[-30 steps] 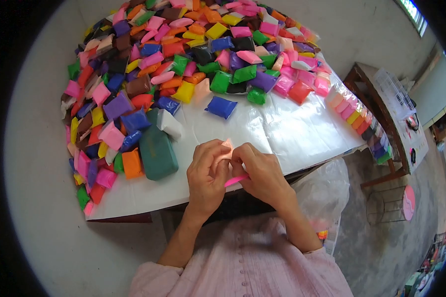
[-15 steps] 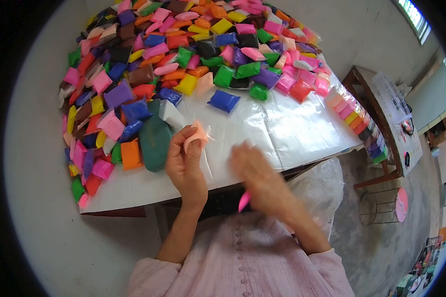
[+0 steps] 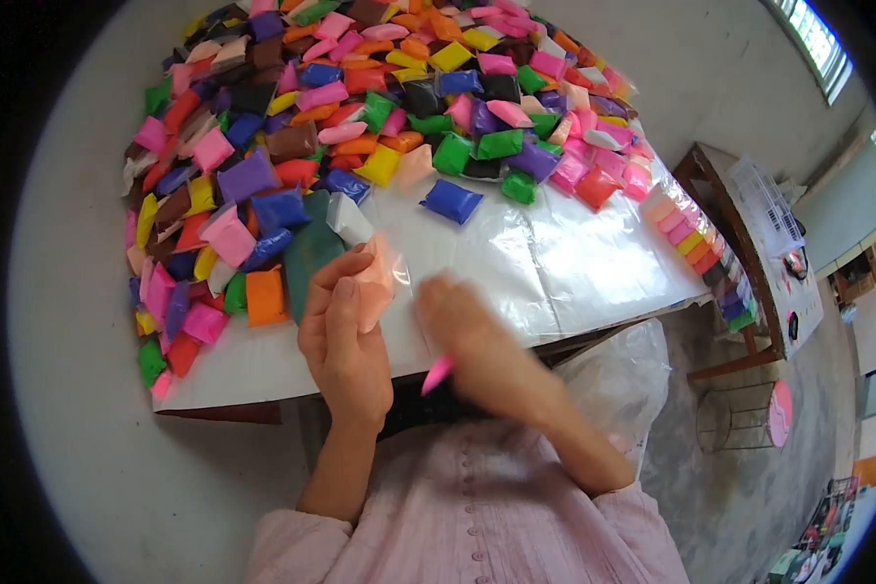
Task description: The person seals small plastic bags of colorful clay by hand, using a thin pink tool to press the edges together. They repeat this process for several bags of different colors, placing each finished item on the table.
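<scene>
At your far left, a big pile of coloured packets (image 3: pixel 248 177) spreads over the table (image 3: pixel 565 282), running along its left side and across the back. At the near end of that left side lies an orange packet (image 3: pixel 267 298), with a dark green case (image 3: pixel 310 243) just to its right, partly hidden behind your fingers.

Your left hand (image 3: pixel 346 336) is raised over the front of the table, palm towards you, thumb and fingers closed on the edge of a peach packet (image 3: pixel 378 290). The packet stands tilted above your grip, with clear film showing at its right edge. Behind it, a white packet (image 3: pixel 348 222) leans beside the green case.

Next comes a pink stick (image 3: pixel 438 375), jutting from the underside of your right hand (image 3: pixel 482 355), which has hold of it. That hand is blurred, so you cannot tell how far its fingers are curled; it is near the peach packet but apart from it. A blue packet (image 3: pixel 452 200) lies on the table beyond your hands. Right of your forearm hangs a clear plastic bag (image 3: pixel 621 365), and farther right stands a round stool (image 3: pixel 779 414).
</scene>
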Demonstrator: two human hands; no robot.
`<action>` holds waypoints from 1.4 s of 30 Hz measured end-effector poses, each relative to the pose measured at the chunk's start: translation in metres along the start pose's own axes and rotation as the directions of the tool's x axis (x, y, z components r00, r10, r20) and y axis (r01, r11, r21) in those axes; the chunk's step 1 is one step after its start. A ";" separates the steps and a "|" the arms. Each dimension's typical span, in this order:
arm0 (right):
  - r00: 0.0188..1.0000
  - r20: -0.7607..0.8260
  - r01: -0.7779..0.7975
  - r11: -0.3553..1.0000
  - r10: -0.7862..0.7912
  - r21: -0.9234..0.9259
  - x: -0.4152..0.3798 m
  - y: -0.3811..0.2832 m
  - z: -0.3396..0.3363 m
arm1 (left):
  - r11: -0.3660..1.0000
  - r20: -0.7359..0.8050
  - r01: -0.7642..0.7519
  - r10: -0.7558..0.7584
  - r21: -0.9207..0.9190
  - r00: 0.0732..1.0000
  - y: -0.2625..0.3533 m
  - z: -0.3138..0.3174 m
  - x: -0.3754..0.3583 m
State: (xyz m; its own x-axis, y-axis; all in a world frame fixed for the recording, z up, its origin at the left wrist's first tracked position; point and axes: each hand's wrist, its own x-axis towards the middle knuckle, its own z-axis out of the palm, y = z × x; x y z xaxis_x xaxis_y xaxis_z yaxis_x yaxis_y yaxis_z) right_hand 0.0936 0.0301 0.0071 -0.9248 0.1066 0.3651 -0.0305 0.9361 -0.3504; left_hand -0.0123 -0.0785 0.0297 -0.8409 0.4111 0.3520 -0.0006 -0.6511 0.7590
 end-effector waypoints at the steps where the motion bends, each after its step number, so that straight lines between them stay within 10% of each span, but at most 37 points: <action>1: 0.970 0.175 0.104 0.935 -0.171 0.338 0.000 -0.018 0.001 | 0.999 0.011 -0.026 0.025 0.041 1.000 0.005 -0.001 0.002; 2: 0.863 0.395 -0.045 0.730 -0.315 0.682 -0.004 -0.032 -0.010 | 1.000 0.024 -0.020 0.020 0.023 1.000 0.012 -0.002 0.003; 3: 0.843 0.196 0.222 0.656 -0.501 0.721 -0.014 -0.038 -0.017 | 1.000 0.034 -0.010 0.009 0.007 0.999 0.020 -0.003 0.002; 6: 0.897 0.294 -0.137 0.423 -0.331 0.896 -0.024 -0.009 -0.059 | 1.000 0.038 -0.013 0.013 0.017 0.999 0.022 -0.012 -0.003; 8: 0.938 0.101 -0.329 0.762 0.331 0.557 -0.026 -0.002 -0.065 | 0.999 0.047 0.030 -0.031 0.013 0.998 0.018 -0.017 -0.007; 10: 0.889 -0.345 -0.359 0.926 0.301 -0.118 -0.013 0.034 -0.049 | 0.995 0.083 0.096 -0.095 -0.011 0.992 0.011 -0.011 -0.010; 13: 0.758 -0.405 -0.638 0.710 0.511 -0.300 0.002 0.065 -0.036 | 0.981 0.113 0.194 -0.193 0.000 0.975 -0.004 -0.003 -0.010; 17: 0.836 -0.531 -0.404 0.811 0.139 -0.422 -0.002 0.069 -0.040 | 0.964 0.146 0.266 -0.260 -0.020 0.955 -0.028 -0.004 -0.010; 20: 0.757 -0.622 -0.407 0.889 0.200 -0.209 0.002 0.042 -0.045 | 0.967 0.169 0.252 -0.244 -0.027 0.955 -0.035 0.001 -0.007; 21: 0.758 -0.551 -0.346 0.931 0.349 0.113 0.002 0.032 -0.043 | 0.969 0.176 0.246 -0.235 -0.038 0.956 -0.035 0.004 -0.007; 25: 0.809 -0.003 -0.340 0.473 0.588 0.813 0.008 0.016 -0.037 | 0.975 0.214 0.221 -0.211 -0.024 0.954 -0.039 0.009 -0.006; 30: 0.892 -0.374 -0.148 0.948 0.251 0.283 0.011 0.024 -0.041 | 0.910 0.269 0.408 -0.413 0.075 0.870 -0.038 0.000 0.001; 34: 0.894 -0.438 -0.099 0.995 0.097 0.018 0.014 0.030 -0.049 | 0.847 0.354 0.492 -0.531 0.200 0.770 -0.034 -0.002 0.010; 37: 0.867 -0.417 -0.132 0.933 0.272 0.333 0.010 0.033 -0.041 | 0.829 0.326 0.533 -0.558 0.171 0.763 -0.035 -0.003 0.011; 40: 0.778 -0.187 -0.209 0.527 0.600 0.824 0.007 0.028 -0.023 | 0.866 0.289 0.485 -0.498 0.119 0.818 -0.036 -0.001 0.008; 42: 0.837 -0.065 -0.223 0.447 0.543 0.866 0.002 0.025 -0.021 | 0.881 0.263 0.468 -0.469 0.071 0.843 -0.036 0.003 0.007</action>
State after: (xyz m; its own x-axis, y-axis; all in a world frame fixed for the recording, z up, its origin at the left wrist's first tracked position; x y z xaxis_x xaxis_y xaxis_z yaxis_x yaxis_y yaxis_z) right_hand 0.0986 0.0612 0.0175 -0.7661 0.6195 0.1711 -0.1353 0.1049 -0.9852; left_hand -0.0167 -0.0507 0.0066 -0.5668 0.8195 0.0848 -0.3555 -0.3361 0.8721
